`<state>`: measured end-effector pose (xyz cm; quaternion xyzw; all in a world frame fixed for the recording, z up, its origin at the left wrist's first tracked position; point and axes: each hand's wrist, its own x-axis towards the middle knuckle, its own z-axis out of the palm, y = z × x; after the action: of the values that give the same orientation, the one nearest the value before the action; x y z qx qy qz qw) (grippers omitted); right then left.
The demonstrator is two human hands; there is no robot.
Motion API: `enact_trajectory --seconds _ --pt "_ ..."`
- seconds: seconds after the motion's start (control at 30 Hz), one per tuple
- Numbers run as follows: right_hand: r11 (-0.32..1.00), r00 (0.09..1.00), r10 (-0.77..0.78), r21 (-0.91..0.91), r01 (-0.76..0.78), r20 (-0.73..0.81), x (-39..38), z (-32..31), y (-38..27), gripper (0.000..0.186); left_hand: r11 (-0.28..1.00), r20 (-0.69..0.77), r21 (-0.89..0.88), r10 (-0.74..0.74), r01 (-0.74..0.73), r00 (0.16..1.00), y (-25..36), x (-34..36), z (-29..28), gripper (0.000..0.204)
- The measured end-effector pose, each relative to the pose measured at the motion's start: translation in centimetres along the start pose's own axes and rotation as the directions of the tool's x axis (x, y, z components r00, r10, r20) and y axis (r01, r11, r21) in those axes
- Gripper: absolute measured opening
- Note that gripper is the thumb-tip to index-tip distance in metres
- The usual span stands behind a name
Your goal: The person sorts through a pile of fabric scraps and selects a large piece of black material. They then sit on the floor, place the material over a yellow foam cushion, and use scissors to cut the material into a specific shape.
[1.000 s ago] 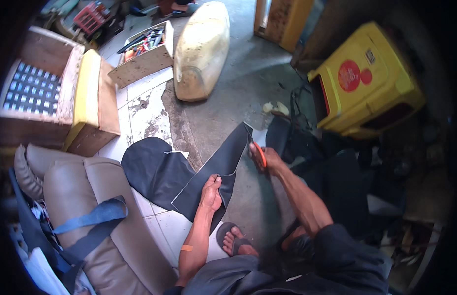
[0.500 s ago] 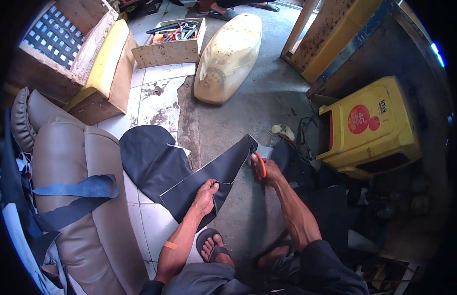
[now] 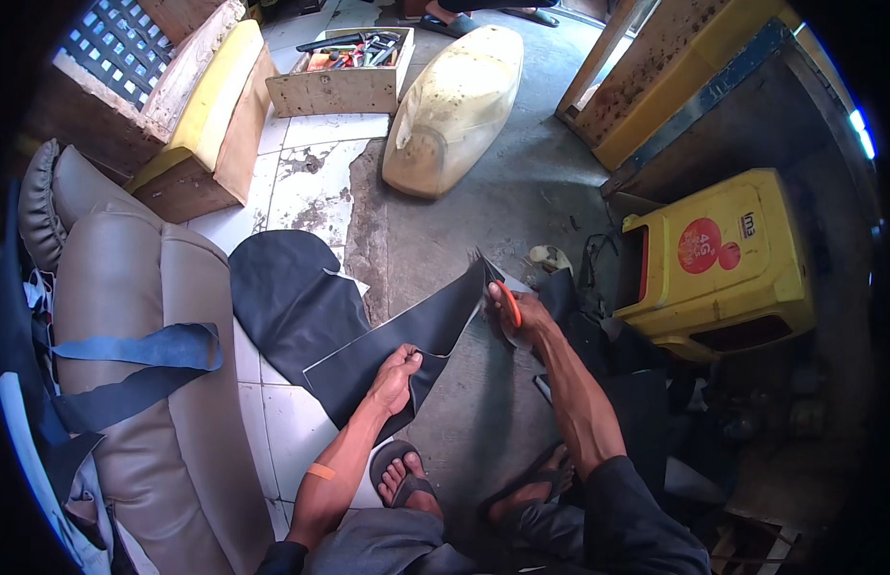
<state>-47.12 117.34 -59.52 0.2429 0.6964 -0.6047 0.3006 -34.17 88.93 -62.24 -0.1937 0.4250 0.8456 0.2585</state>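
A black sheet of leather-like material (image 3: pixel 387 335) stretches up between my hands, with a pale line along its left part. Its near edge is pinched in my left hand (image 3: pixel 395 379), fingers closed on the fold. My right hand (image 3: pixel 529 321) grips orange-handled scissors (image 3: pixel 508 303) at the sheet's far right end. Their blades lie against the sheet's far corner, but blur hides whether they are apart. A larger dark piece of the material (image 3: pixel 282 278) spreads over the tiles to the left; where it meets the held sheet is hard to tell.
On the left lies a brown padded seat (image 3: pixel 119 287) with a blue strip (image 3: pixel 138 345) across it. Ahead are a wooden tool box (image 3: pixel 335 91) and a yellowish foam seat (image 3: pixel 454 105). A yellow plastic box (image 3: pixel 723 259) stands right. Another person's sandalled feet (image 3: pixel 450 24) show at the top.
The whole view has shifted slightly. Both hands keep their holds on the sheet and the scissors, and the sheet's far corner looks more blurred and splayed around the blades.
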Motion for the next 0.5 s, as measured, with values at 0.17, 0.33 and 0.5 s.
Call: enact_trajectory --seconds 0.17,0.33,0.5 --pt "0.942 0.926 -0.303 -0.219 0.256 -0.223 -0.4 1.3 1.2 0.073 0.994 -0.057 0.082 0.074 -0.069 0.996 0.2 -0.3 -0.4 0.008" --pt "0.813 0.844 -0.232 -0.573 -0.105 -0.483 -5.2 -7.6 4.6 0.077 0.958 -0.143 0.137 0.27 -0.251 0.952 -1.4 -0.2 1.5 0.01" --pt "0.89 0.605 -0.309 -0.447 -0.087 -0.734 -11.9 -9.8 5.7 0.062 0.524 -0.106 0.708 0.742 -0.474 0.662 -3.2 -0.1 7.8 0.004"
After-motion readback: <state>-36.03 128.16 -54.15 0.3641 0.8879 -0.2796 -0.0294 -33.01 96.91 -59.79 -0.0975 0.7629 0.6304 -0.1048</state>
